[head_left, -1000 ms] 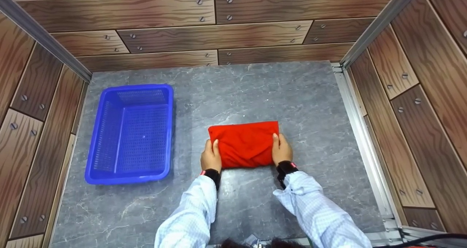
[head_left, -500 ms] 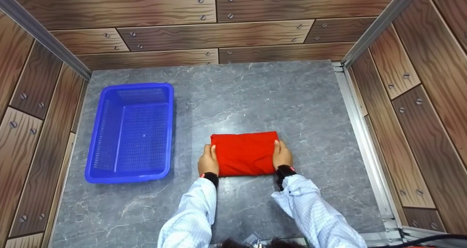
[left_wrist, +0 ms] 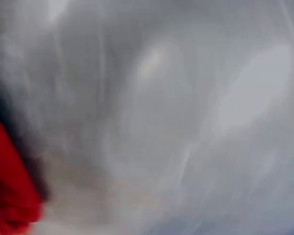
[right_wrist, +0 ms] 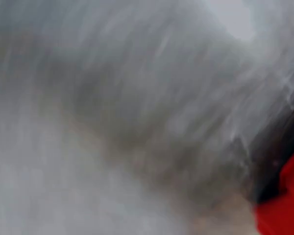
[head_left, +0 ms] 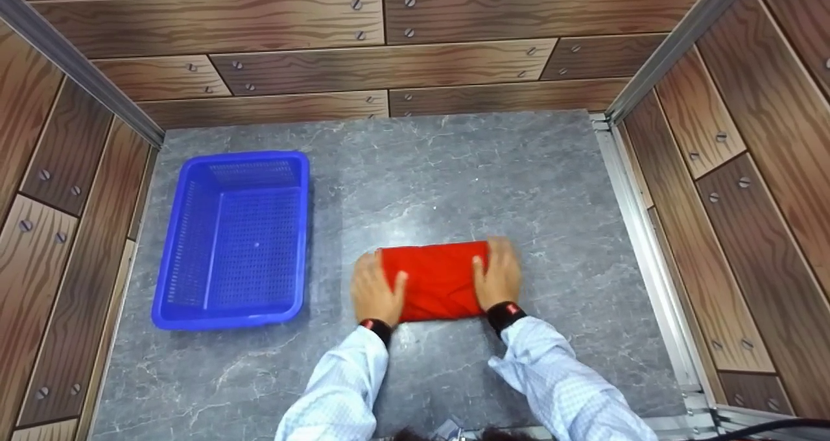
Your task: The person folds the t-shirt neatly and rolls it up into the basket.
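Observation:
A folded red cloth [head_left: 441, 282] lies flat on the grey marbled tabletop [head_left: 532, 181] in the head view. At its left edge is my left hand [head_left: 377, 292], palm down, fingers extended and thumb over the cloth. My right hand [head_left: 499, 274] lies at the right edge in much the same way, its fingers blurred. Whether either hand touches the cloth or hovers just above is hard to tell. Only a corner of the red cloth [left_wrist: 10, 191] enters the left wrist view at lower left, and a piece of that cloth [right_wrist: 284, 210] shows at lower right in the blurred right wrist view.
To the left stands a blue perforated plastic basket [head_left: 303, 233] with nothing in it. Wood-patterned walls [head_left: 292, 19] enclose the table at the back and both sides. A metal rail [head_left: 639, 253] runs along the right edge.
The cloth came slightly nearer to me while both hands gripped its side edges. Now the hands have let go of those edges and turned palm down, with fingers spread out.

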`<state>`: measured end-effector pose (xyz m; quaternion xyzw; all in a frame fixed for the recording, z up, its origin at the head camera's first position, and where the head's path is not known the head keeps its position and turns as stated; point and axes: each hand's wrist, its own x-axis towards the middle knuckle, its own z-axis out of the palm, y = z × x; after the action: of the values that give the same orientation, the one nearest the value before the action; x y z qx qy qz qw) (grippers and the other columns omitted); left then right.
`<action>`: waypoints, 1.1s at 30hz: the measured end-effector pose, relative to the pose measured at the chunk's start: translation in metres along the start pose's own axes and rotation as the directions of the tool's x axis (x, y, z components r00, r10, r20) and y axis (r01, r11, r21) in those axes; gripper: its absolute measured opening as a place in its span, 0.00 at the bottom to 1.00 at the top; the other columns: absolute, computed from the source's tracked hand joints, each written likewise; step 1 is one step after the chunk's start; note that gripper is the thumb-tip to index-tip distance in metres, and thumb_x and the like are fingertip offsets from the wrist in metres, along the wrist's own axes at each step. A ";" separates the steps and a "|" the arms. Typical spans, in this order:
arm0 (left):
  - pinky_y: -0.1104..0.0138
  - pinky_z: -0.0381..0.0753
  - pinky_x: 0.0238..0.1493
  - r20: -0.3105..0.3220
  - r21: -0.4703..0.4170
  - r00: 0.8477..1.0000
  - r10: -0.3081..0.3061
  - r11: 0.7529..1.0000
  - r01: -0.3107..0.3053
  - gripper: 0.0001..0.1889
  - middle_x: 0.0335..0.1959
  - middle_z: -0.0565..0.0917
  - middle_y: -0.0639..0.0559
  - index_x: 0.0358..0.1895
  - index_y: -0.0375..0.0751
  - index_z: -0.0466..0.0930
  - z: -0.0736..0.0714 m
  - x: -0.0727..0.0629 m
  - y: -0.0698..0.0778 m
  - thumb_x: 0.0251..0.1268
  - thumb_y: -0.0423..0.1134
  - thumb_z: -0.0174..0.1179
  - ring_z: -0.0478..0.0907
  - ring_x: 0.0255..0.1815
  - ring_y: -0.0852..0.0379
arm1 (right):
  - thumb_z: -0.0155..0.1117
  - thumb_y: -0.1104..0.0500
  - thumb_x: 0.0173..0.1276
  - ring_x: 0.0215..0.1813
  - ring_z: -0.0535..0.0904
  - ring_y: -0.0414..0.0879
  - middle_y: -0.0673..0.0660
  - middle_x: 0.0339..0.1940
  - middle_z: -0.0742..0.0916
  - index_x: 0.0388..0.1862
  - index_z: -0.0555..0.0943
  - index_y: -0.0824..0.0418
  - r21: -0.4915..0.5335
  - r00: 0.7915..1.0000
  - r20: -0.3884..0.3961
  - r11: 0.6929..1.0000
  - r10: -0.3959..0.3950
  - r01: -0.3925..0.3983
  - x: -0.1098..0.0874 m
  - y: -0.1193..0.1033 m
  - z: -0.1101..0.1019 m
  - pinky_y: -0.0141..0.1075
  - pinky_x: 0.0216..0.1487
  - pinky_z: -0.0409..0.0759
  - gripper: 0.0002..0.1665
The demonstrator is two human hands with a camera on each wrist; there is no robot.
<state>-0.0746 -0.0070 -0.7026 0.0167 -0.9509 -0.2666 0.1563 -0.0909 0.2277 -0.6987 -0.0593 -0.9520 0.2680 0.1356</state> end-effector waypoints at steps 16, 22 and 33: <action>0.47 0.54 0.76 0.358 0.232 0.913 0.194 0.929 -0.288 0.53 0.80 0.53 0.44 0.78 0.40 0.51 0.019 -0.027 -0.004 0.59 0.77 0.42 0.49 0.81 0.44 | 0.49 0.34 0.70 0.81 0.45 0.62 0.58 0.82 0.55 0.79 0.57 0.46 -0.178 0.931 0.296 0.945 -0.215 0.275 -0.029 0.012 0.016 0.63 0.76 0.41 0.42; 0.43 0.54 0.75 0.355 0.144 0.923 0.147 0.967 -0.209 0.50 0.80 0.53 0.44 0.77 0.40 0.53 0.014 -0.024 -0.001 0.61 0.73 0.45 0.49 0.80 0.41 | 0.52 0.38 0.71 0.80 0.49 0.66 0.62 0.80 0.58 0.78 0.59 0.50 -0.087 0.946 0.264 0.972 -0.189 0.219 -0.025 0.012 0.013 0.65 0.74 0.47 0.40; 0.45 0.69 0.63 0.209 -0.235 0.877 -0.432 0.849 0.474 0.34 0.56 0.75 0.25 0.61 0.22 0.69 -0.015 0.007 0.004 0.63 0.49 0.63 0.73 0.58 0.29 | 0.57 0.48 0.72 0.56 0.79 0.63 0.71 0.53 0.82 0.63 0.73 0.71 0.204 0.851 0.254 0.835 0.459 -0.511 0.009 0.008 -0.028 0.51 0.61 0.73 0.32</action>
<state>-0.0761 -0.0122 -0.6864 0.1987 -0.8817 -0.4276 0.0186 -0.0915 0.2502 -0.6781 -0.2546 -0.8697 0.4221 -0.0240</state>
